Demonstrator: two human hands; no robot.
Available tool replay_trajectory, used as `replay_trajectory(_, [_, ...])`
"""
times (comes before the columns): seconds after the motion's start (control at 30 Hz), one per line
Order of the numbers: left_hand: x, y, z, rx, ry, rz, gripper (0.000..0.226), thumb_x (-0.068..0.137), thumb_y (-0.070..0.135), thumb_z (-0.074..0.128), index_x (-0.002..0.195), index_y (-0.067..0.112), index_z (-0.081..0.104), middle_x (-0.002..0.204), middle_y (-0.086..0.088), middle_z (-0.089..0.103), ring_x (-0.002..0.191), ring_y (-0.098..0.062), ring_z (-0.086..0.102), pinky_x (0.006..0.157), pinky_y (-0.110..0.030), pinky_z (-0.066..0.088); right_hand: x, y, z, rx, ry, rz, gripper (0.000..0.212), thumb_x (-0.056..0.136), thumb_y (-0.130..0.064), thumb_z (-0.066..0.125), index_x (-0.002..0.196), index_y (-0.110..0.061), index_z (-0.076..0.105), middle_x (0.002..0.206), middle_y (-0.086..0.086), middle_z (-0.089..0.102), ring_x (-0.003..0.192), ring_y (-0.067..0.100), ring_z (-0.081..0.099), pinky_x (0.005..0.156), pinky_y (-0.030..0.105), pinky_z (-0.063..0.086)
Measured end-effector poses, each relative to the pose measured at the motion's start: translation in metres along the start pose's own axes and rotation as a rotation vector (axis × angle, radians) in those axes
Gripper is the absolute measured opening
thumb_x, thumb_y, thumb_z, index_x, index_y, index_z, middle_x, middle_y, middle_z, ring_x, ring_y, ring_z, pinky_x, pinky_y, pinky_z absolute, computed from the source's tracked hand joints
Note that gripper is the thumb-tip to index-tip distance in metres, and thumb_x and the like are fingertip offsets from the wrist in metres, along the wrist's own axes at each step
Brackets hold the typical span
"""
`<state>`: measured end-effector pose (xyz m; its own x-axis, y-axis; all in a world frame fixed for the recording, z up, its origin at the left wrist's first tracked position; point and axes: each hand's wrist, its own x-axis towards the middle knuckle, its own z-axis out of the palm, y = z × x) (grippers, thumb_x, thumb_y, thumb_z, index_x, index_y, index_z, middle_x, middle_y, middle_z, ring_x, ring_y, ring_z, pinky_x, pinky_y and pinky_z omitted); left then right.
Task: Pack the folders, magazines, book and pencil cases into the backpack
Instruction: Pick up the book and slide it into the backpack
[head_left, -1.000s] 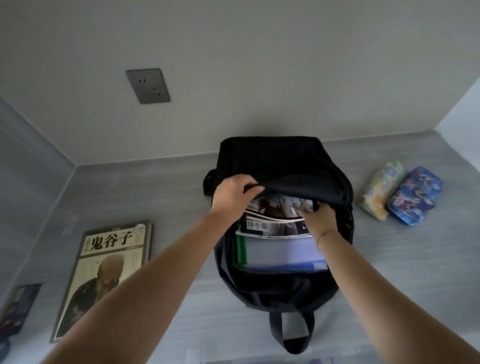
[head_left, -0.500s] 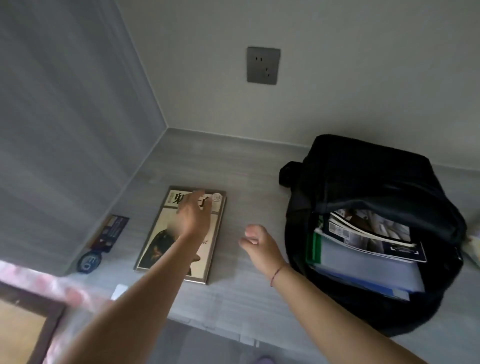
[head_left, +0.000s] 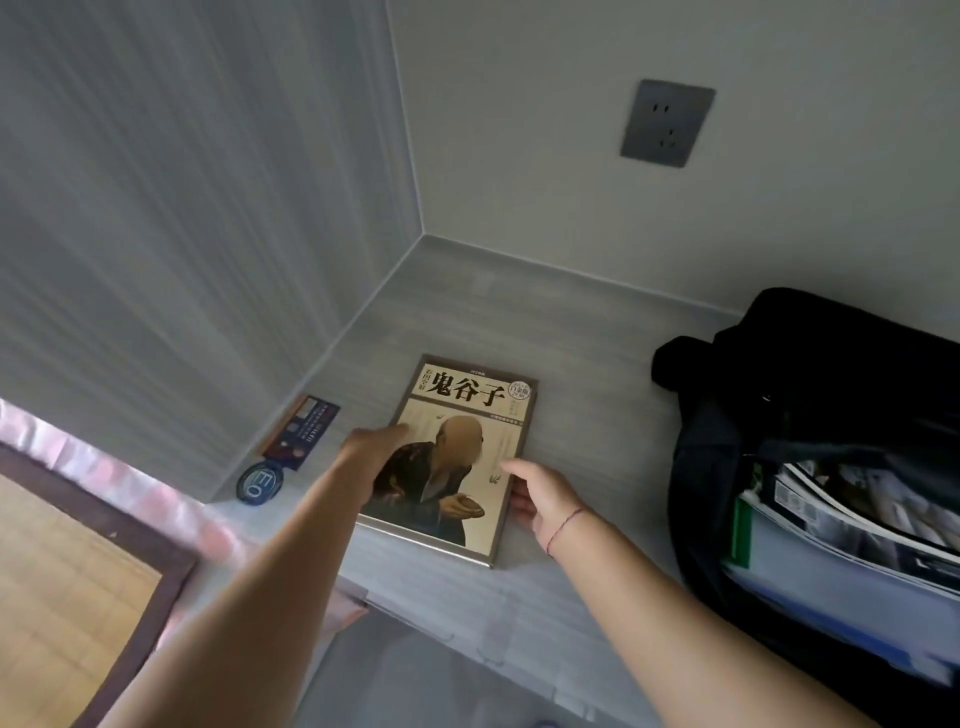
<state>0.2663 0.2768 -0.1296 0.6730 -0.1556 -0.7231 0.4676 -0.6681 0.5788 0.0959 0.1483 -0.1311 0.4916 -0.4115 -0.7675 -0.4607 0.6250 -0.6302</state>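
Observation:
A book (head_left: 467, 421) with a beige cover, large black characters and a painted seated figure lies flat on the grey desk (head_left: 571, 332). My left hand (head_left: 371, 452) rests on its left edge, fingers curled over the cover. My right hand (head_left: 537, 496) touches its right edge, thumb on the cover and fingers at the side. The black backpack (head_left: 810, 374) stands open at the right. Inside it show magazines (head_left: 852, 499) and a pale folder (head_left: 841, 566) with a green spine. The pencil cases are out of view.
A dark card (head_left: 301, 431) and a round blue badge (head_left: 261, 483) lie by the left wall. A grey wall socket (head_left: 667, 122) sits above the desk. The desk's front edge (head_left: 415, 613) runs below the book; floor and a pink-edged mat lie lower left.
Both hands left the backpack and moved left to the book. The view swung left with them. My hands now sit on the book's two side edges.

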Motion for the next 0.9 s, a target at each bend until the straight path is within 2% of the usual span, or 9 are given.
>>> replay_trajectory(0.07, [0.000,-0.001,-0.002,-0.081,-0.104,-0.033,0.047,0.073,0.043,0.072,0.104,0.014,0.052,0.100,-0.016,0.067,0.092,-0.032,0.066,0.080,-0.042,0.056,-0.001,0.002,0.000,0.005,-0.029,-0.002,0.021,0.084,-0.025,0.065,0.101,-0.014,0.064,0.108,0.007,0.066,0.096,0.022,0.058,0.080,0.031,0.047])
replay_trajectory(0.13, [-0.010,-0.005,0.006,-0.090,-0.175,-0.027,0.055,0.069,0.052,0.074,0.104,0.013,0.057,0.096,-0.014,0.071,0.088,-0.031,0.068,0.072,-0.038,0.056,-0.004,0.005,-0.003,-0.014,-0.046,-0.072,0.040,0.084,-0.023,0.068,0.121,-0.012,0.058,0.121,0.006,0.063,0.112,0.024,0.055,0.098,0.037,0.044])
replay_trajectory(0.2, [-0.021,-0.007,0.020,-0.048,-0.155,0.024,0.068,0.065,0.063,0.071,0.106,0.011,0.054,0.095,-0.014,0.070,0.084,-0.030,0.068,0.066,-0.034,0.055,-0.012,0.005,-0.013,-0.038,-0.018,-0.157,0.051,0.083,-0.021,0.069,0.130,-0.012,0.050,0.126,0.005,0.060,0.116,0.023,0.054,0.104,0.038,0.042])
replay_trajectory(0.33, [-0.048,0.006,0.053,-0.147,-0.151,0.177,0.071,0.064,0.073,0.062,0.105,0.015,0.055,0.093,-0.010,0.071,0.083,-0.027,0.069,0.068,-0.034,0.055,-0.045,-0.013,-0.053,0.005,-0.018,-0.339,0.043,0.086,-0.015,0.066,0.126,-0.012,0.051,0.115,0.007,0.065,0.102,0.022,0.063,0.087,0.037,0.054])
replay_trajectory(0.47, [-0.086,0.048,0.093,-0.054,-0.241,0.321,0.069,0.067,0.079,0.052,0.098,0.018,0.061,0.088,-0.009,0.073,0.082,-0.026,0.071,0.078,-0.039,0.058,-0.085,-0.027,-0.109,0.123,0.012,-0.481,0.041,0.086,-0.011,0.063,0.126,-0.013,0.054,0.114,0.010,0.067,0.103,0.028,0.065,0.088,0.044,0.053])
replay_trajectory(0.57, [-0.118,0.083,0.132,0.020,-0.291,0.456,0.061,0.082,0.072,0.037,0.085,0.018,0.065,0.065,0.001,0.072,0.061,-0.015,0.070,0.055,-0.024,0.056,-0.116,-0.028,-0.159,0.201,0.051,-0.548,0.042,0.083,-0.015,0.063,0.125,-0.015,0.055,0.113,0.011,0.068,0.102,0.028,0.066,0.085,0.043,0.053])
replay_trajectory(0.63, [-0.141,0.101,0.161,0.065,-0.250,0.597,0.056,0.089,0.064,0.030,0.087,0.020,0.064,0.065,0.005,0.069,0.057,-0.008,0.067,0.044,-0.017,0.047,-0.137,-0.023,-0.192,0.243,0.074,-0.574,0.044,0.078,-0.022,0.064,0.122,-0.017,0.058,0.112,0.011,0.069,0.100,0.027,0.067,0.085,0.044,0.051])
replay_trajectory(0.77, [-0.183,0.118,0.220,0.181,-0.244,0.920,0.028,0.097,0.042,0.036,0.095,0.024,0.057,0.079,0.009,0.065,0.069,0.001,0.060,0.053,-0.015,0.040,-0.181,0.008,-0.264,0.312,0.096,-0.566,0.040,0.078,-0.021,0.063,0.118,-0.022,0.062,0.102,0.008,0.072,0.089,0.024,0.071,0.072,0.036,0.056])
replay_trajectory(0.9, [-0.207,0.123,0.273,0.403,-0.363,1.151,0.020,0.093,0.028,0.052,0.111,0.023,0.060,0.112,0.007,0.063,0.107,-0.007,0.056,0.086,-0.020,0.040,-0.226,0.059,-0.320,0.304,0.179,-0.468,0.034,0.077,-0.024,0.066,0.108,-0.035,0.063,0.100,0.008,0.073,0.092,0.028,0.070,0.060,0.032,0.057])
